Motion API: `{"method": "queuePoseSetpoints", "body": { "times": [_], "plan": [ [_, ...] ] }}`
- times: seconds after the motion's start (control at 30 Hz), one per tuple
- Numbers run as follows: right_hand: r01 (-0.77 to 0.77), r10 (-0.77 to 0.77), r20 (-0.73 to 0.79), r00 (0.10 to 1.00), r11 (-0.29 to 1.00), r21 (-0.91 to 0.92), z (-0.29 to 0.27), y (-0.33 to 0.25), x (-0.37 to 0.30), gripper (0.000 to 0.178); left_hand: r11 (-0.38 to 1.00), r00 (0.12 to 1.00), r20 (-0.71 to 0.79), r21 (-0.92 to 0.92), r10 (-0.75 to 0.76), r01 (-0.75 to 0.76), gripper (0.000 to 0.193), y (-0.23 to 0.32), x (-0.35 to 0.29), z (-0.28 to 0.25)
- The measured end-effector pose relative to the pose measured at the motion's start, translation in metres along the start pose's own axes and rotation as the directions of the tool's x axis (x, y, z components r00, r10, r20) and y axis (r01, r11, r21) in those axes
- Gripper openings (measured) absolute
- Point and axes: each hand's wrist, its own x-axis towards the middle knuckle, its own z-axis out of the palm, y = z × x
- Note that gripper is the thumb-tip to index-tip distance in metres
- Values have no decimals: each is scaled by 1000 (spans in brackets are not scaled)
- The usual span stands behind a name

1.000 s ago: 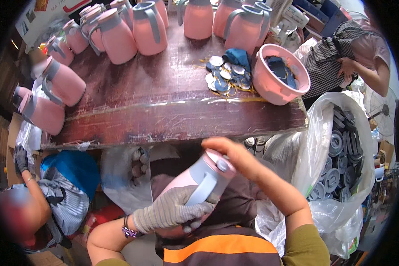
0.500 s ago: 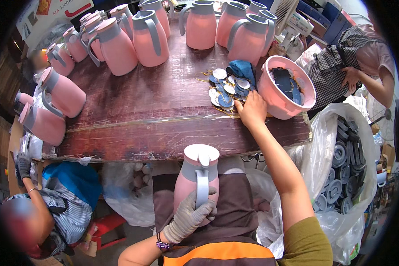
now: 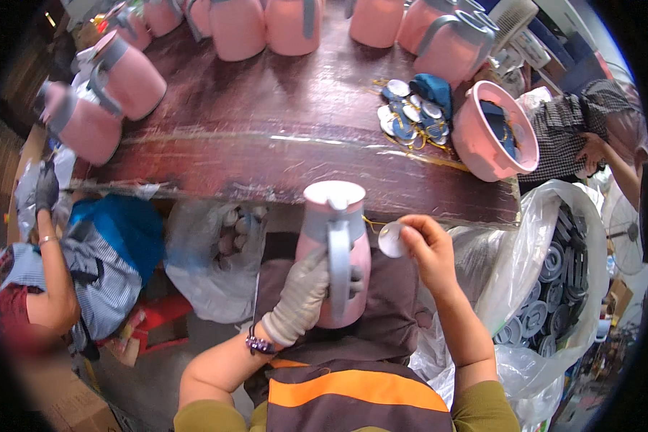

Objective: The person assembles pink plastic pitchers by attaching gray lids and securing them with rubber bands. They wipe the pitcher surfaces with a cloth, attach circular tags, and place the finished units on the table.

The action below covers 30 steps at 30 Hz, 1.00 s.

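A pink jug [image 3: 351,281] with a grey collar, grey handle and pale lid stands upright over my lap. My left hand [image 3: 300,295], in a grey-white glove, is wrapped round its handle and body. Just right of the jug, my bare right hand [image 3: 430,253] pinches a round white tag [image 3: 392,240]. A thin yellow cord trails from the tag toward the jug's collar; whether it touches the jug I cannot tell. On the table's right part lies a pile of white and blue round tags [image 3: 410,114] with yellow cords.
Several pink jugs [image 3: 237,29] line the far side of the wooden table [image 3: 266,108]; others stand at its left. A pink bucket [image 3: 479,155] holds dark blue tags. Right of me, a clear bag [image 3: 493,281] contains grey lids. Co-workers are at left and right.
My right hand has left the tag pile and come back beside the jug with a white tag. The jug is still in my left hand. The view has shifted, so the table appears higher.
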Motion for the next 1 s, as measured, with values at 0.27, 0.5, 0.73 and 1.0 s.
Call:
{"method": "queuePoseSetpoints", "body": {
  "times": [0.27,0.5,0.73,1.0],
  "plan": [
    [161,-155,84,984,985,-66,39,-17,-37,13,735,960,275,641,48,-220,30,10,2,-27],
    [-339,157,312,937,622,706,10,-16,-37,29,985,909,391,-148,143,-91,17,45,-15,-39],
    [-13,-91,183,979,864,502,32,-17,-41,25,861,832,413,186,370,-474,27,48,-13,-21],
    [105,-115,43,992,975,194,44,-33,-33,15,623,846,360,572,393,-533,50,49,-13,3]
  ]
}}
